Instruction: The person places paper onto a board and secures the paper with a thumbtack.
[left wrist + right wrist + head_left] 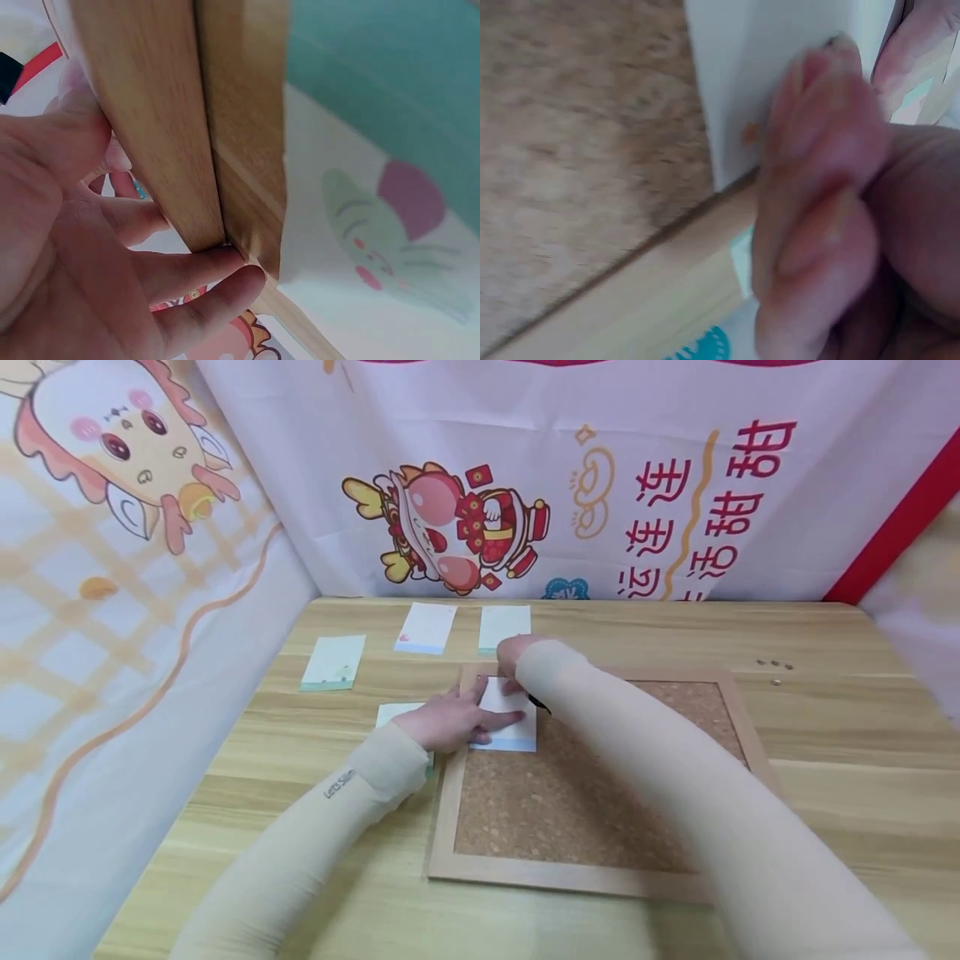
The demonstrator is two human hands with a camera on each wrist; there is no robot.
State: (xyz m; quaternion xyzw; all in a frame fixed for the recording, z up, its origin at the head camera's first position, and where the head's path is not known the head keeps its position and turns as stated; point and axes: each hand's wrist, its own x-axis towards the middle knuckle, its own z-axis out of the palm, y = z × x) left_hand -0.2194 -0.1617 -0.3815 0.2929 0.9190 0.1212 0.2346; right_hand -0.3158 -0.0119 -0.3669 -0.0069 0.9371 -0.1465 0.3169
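Note:
A white note sheet (pixel 510 742) with a blue lower band lies at the upper left of the framed corkboard (pixel 570 810). My left hand (pixel 450 722) rests across the board's left frame, its spread fingers touching the sheet. My right hand (pixel 517 656) is bent over the sheet's top edge, fingers curled together. In the right wrist view, a small dark thumbtack (pixel 832 41) shows at the fingertips, over the white paper. The left wrist view has the fingers (pixel 202 311) beside the wooden frame (pixel 150 112).
Another note sheet (pixel 397 712) lies partly under my left wrist. Behind the board are a green-banded sheet (pixel 506 622) and a blue-banded sheet (pixel 426 628), with a pale green sheet (pixel 333 662) to the left. Several small metal thumbtacks (pixel 776 682) lie at right. A printed cloth (pixel 600 485) hangs behind the table.

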